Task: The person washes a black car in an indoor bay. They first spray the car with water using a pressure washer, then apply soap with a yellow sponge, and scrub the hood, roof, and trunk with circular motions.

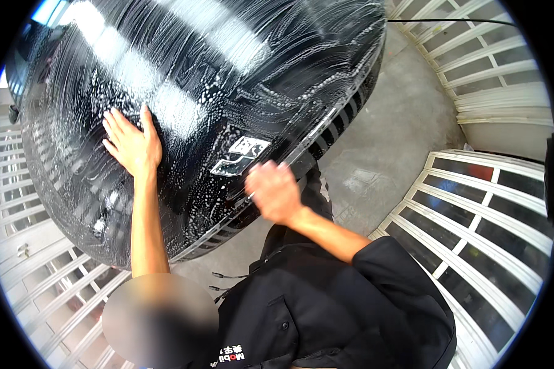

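A glossy black car panel (184,154) curves across the upper left, streaked with white suds and wet drops. My left hand (134,144) lies flat on it, palm down, fingers spread and thumb apart. Close to the panel's near edge, my right hand (274,192) is smeared by motion. Its fingers look curled in, and whatever they may hold is hidden beneath them. Just beyond that hand, a bright white angular patch (247,146) shows on the wet panel. A pale trim strip (326,121) runs along the panel's right edge.
White-framed glazed panels (468,227) stand at the right, with more at the upper right. Slatted white frames (12,178) line the left side. Grey floor (388,123) lies beyond the car's edge. A dark cable (449,21) crosses at the top right.
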{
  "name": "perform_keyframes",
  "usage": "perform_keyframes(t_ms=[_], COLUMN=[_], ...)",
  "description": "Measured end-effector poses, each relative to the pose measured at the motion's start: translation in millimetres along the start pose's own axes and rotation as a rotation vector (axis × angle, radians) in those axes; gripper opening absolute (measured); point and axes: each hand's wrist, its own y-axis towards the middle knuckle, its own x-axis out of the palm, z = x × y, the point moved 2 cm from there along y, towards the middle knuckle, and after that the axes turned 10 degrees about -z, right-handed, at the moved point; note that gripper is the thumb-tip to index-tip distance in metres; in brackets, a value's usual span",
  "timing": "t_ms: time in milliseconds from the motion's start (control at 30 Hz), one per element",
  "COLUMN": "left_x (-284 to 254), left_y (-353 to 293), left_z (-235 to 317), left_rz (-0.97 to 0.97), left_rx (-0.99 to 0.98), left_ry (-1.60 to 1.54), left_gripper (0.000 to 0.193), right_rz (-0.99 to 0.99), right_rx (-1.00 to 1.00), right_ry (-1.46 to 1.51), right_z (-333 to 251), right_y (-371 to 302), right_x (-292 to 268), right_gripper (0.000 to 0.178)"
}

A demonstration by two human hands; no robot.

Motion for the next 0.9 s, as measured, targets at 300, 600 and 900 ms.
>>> perform_keyframes(t_ms=[300, 600, 900], left_x=[-5.6, -2.9, -13.6], left_y=[-0.2, -1.9, -8.8], left_z=[9.1, -4.6, 29.8], left_rz=[-0.038, -0.044, -0.093], left_rx=[-0.02, -0.013, 0.073], left_ry=[0.045, 0.075, 0.026], left_gripper=[0.089, 0.087, 0.076], right_rz=[0.165, -0.069, 0.108], right_rx=[0.261, 0.045, 0.227], right_ry=[0.028, 0.094, -0.17], right_z=[17.5, 3.0, 193.1], right_y=[38.8, 18.9, 223.9], right_x=[-30.8, -25.4, -149.6], right_gripper=[0.05, 0.046, 0.059])
